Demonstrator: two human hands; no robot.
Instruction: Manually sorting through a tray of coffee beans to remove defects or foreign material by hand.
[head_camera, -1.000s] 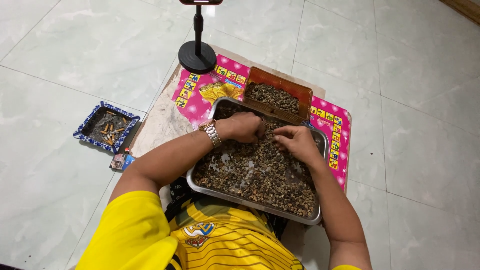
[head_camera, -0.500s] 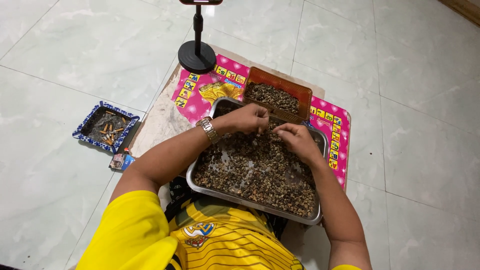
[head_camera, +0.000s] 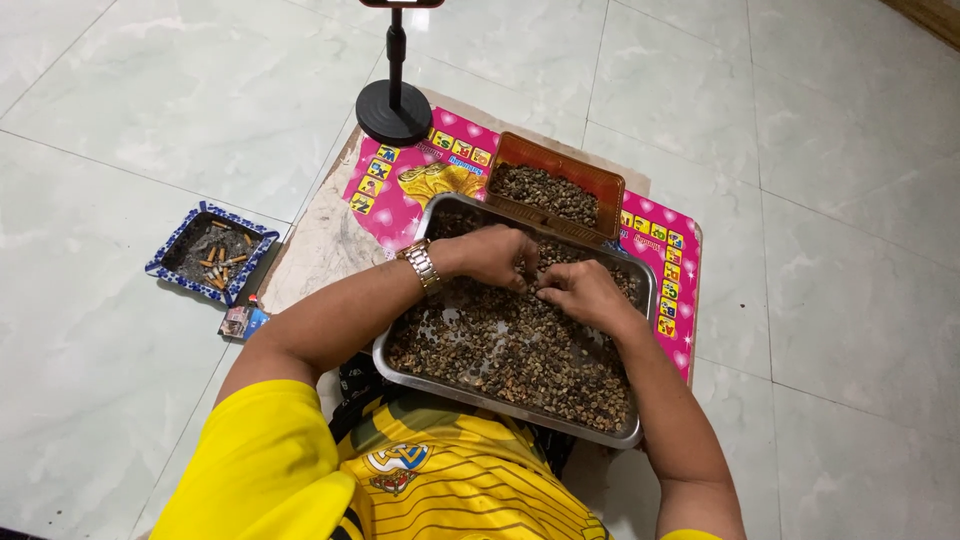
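Both hands now drawn together over far end of metal tray (head_camera: 640, 432): left hand (head_camera: 492, 255) and right hand (head_camera: 580, 294) curled, pinching small brown shells (head_camera: 500, 350); sorting ongoing.

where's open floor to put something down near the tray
Bare tile lies right of the pink mat and left of the ashtray. It is crowded around the metal tray: both hands, the brown basket and the black stand.
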